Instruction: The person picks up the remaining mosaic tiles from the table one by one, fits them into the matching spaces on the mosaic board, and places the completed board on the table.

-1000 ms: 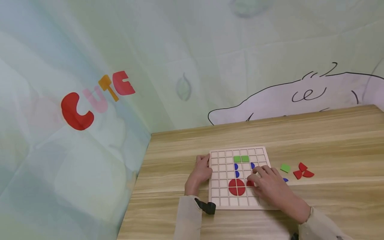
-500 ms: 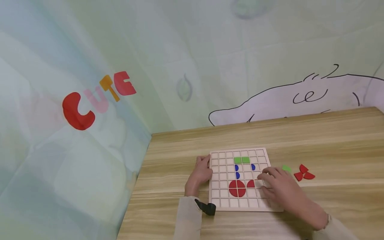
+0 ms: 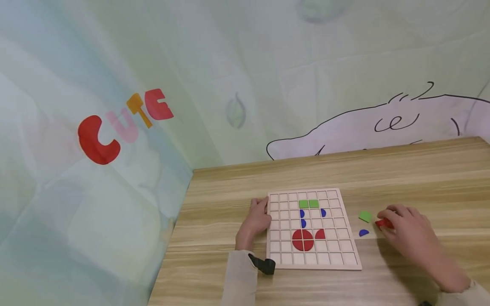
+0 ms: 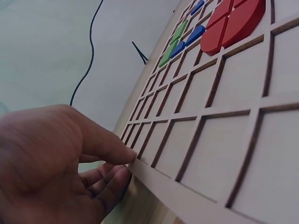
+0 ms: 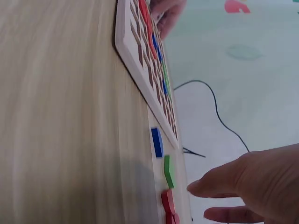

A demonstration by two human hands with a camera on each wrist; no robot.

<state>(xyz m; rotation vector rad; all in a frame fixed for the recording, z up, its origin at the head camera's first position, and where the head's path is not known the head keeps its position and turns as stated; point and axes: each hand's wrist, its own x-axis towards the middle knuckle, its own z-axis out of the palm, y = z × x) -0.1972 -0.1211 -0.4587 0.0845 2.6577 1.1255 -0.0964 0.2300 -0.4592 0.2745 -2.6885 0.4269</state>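
My left hand [image 3: 257,221] holds the left edge of a pale wooden grid board [image 3: 277,245]; in the left wrist view its thumb lies on the rim, with the fingers below. Set in the board's cells are a red circle of quarter pieces [image 3: 297,234], a single red quarter piece [image 3: 320,234], two green squares [image 3: 313,204] and several blue half-rounds [image 3: 323,212]. My right hand [image 3: 411,231] is over loose red quarter pieces [image 3: 384,223] on the table, partly hiding them. In the right wrist view its thumb and fingers are spread apart close beside those red pieces [image 5: 167,200].
Between the board and my right hand lie a loose green square [image 3: 365,216] and a blue half-round [image 3: 363,233]. The wooden table [image 3: 222,187] meets a printed cloth backdrop [image 3: 214,127] at the back and left.
My right hand has left the single red quarter piece in its cell and moved right, off the board, to the loose red pieces. The left hand stays at the board's edge.
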